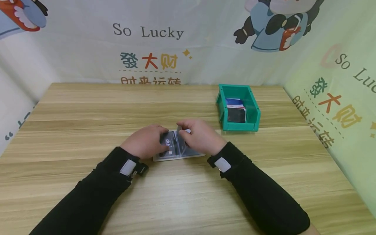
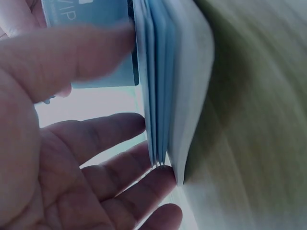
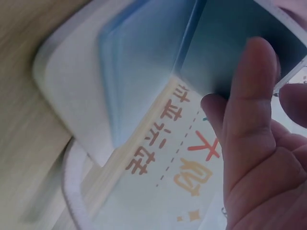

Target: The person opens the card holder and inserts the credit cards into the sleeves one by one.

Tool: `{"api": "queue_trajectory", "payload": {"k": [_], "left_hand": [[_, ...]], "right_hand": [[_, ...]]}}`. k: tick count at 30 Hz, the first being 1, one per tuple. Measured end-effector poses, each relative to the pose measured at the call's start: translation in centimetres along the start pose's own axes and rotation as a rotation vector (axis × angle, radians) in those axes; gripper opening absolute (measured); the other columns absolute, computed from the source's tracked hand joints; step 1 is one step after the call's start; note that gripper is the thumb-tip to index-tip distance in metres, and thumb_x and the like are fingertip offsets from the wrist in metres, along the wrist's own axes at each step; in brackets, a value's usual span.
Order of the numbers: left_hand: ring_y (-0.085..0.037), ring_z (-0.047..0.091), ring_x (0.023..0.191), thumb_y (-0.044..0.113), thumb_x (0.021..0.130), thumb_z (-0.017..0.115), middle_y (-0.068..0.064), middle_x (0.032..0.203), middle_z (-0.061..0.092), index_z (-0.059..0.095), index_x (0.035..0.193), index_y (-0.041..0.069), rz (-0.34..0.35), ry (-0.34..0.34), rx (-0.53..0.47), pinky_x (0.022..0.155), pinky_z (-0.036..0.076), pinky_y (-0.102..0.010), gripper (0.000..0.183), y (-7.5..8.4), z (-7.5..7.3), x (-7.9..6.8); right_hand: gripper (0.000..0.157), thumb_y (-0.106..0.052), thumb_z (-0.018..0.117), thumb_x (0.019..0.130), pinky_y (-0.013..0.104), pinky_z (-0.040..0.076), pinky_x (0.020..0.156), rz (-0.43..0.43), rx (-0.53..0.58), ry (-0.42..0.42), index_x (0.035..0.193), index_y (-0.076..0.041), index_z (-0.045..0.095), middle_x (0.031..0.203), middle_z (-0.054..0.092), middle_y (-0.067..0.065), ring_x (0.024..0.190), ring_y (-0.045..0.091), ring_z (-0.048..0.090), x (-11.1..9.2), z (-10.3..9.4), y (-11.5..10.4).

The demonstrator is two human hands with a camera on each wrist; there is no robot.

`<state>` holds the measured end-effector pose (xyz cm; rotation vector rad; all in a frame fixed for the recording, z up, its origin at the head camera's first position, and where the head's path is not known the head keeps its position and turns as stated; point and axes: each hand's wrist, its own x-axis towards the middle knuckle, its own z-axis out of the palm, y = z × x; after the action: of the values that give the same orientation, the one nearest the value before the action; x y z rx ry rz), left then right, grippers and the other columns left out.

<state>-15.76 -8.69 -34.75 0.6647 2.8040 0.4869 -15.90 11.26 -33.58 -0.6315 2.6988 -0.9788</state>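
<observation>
An open card holder point(image 1: 157, 159) with a pale cover and clear sleeve pages lies on the table, between both hands. Behind the left page shows a dark card point(image 1: 168, 142) printed "Vip". My left hand point(image 1: 147, 141) grips the holder's left part, thumb over the card side. In the left wrist view, stacked sleeves point(image 2: 156, 86) stand edge-on beside the cover point(image 2: 187, 96), fingertips at their edge. My right hand point(image 1: 202, 135) pinches a raised sleeve page point(image 1: 180, 129) near the middle. The right wrist view has its thumb point(image 3: 254, 81) against a dark page face point(image 3: 216, 48).
Back right on the wooden table point(image 1: 117, 107) stands a green open-front bin point(image 1: 242, 127) with several cards point(image 1: 236, 115) inside, dark and blue ones among them. A printed cloth point(image 1: 205, 58) hangs behind the table and along its sides.
</observation>
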Motion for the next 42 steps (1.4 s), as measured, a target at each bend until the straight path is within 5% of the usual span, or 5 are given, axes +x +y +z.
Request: {"api": "queue_trajectory", "payload": {"k": [3,10,27,34,42], "left_hand": [[-0.022,0.051,0.105,0.024,0.087,0.063,-0.014,0.123,0.056,0.054,0.128,0.002,0.001,0.011,0.002,0.091,0.044,-0.045,0.047,-0.1,-0.1,0.0],[-0.025,0.049,0.110,0.020,0.092,0.055,-0.015,0.125,0.056,0.055,0.129,0.003,-0.015,0.018,0.001,0.093,0.042,-0.048,0.040,-0.3,-0.2,0.1],[-0.020,0.052,0.067,0.013,0.089,0.054,-0.007,0.085,0.058,0.062,0.098,0.008,-0.023,0.016,-0.031,0.062,0.045,-0.035,0.013,-0.6,-0.6,-0.1],[-0.021,0.049,0.102,0.009,0.092,0.046,-0.018,0.130,0.052,0.047,0.133,-0.003,-0.027,0.022,-0.020,0.094,0.042,-0.046,0.043,-0.9,-0.6,0.1],[-0.020,0.053,0.087,0.030,0.084,0.067,-0.009,0.109,0.060,0.057,0.124,0.001,-0.007,0.014,-0.067,0.076,0.047,-0.040,0.050,-0.9,-0.4,0.1]], "right_hand": [[0.043,-0.022,0.051,0.097,0.027,0.039,0.047,-0.034,-0.014,-0.050,0.137,-0.008,0.047,0.093,0.061,0.010,0.049,0.013,0.045,-0.2,0.1,-0.3],[0.053,-0.027,0.054,0.096,0.034,0.038,0.099,-0.155,-0.045,-0.140,0.143,-0.010,0.038,0.139,0.045,0.005,0.112,0.006,0.044,-0.5,0.6,-0.6],[0.057,-0.030,0.054,0.096,0.026,0.045,0.083,-0.160,-0.144,-0.246,0.147,-0.017,0.032,0.134,0.049,0.002,0.093,0.004,0.051,-0.9,1.4,-0.9],[0.047,-0.026,0.050,0.098,0.031,0.040,0.096,-0.154,-0.252,-0.304,0.140,-0.007,0.042,0.136,0.048,0.005,0.112,0.003,0.043,-1.0,1.5,-1.2],[0.043,-0.023,0.050,0.098,0.029,0.045,0.089,-0.187,-0.281,-0.310,0.137,-0.006,0.047,0.125,0.056,0.003,0.098,0.004,0.049,-1.0,1.5,-1.1]]}}
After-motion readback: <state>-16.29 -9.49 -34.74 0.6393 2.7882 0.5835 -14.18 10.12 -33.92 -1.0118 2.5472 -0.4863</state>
